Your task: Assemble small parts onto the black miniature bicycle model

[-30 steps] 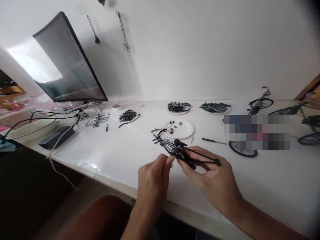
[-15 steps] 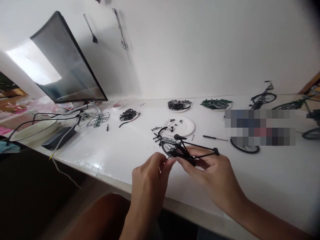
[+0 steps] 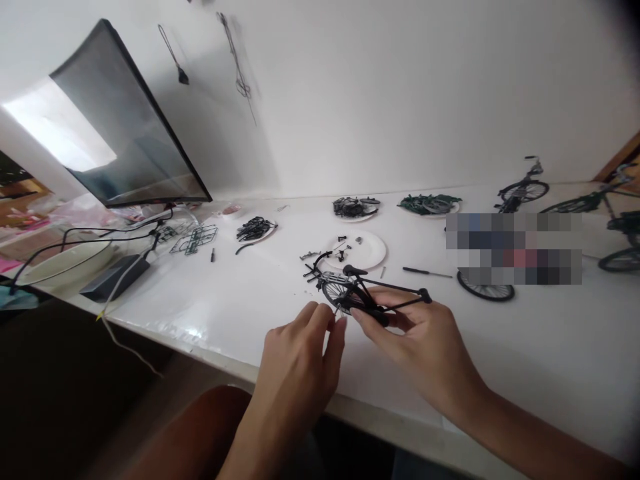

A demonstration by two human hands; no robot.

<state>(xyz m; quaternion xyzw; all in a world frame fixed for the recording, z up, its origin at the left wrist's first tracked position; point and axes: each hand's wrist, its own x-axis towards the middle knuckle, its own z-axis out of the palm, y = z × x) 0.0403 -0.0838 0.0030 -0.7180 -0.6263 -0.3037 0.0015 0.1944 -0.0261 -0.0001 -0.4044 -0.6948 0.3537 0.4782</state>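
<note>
Miniature bicycle [image 3: 362,297], black, in my right hand [image 3: 423,333].
Right grip clamped on it, seemingly for steadiness; spoked wheel [image 3: 333,292] near my left hand [image 3: 303,350], whose grip I cannot tell.

No text, label, brand or number can be read here.

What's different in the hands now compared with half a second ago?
The left hand's thumb has drawn back leftward from the right thumb, leaving a visible gap. The right hand still holds the black model bicycle; the screwdriver and white plate stayed put.
</note>
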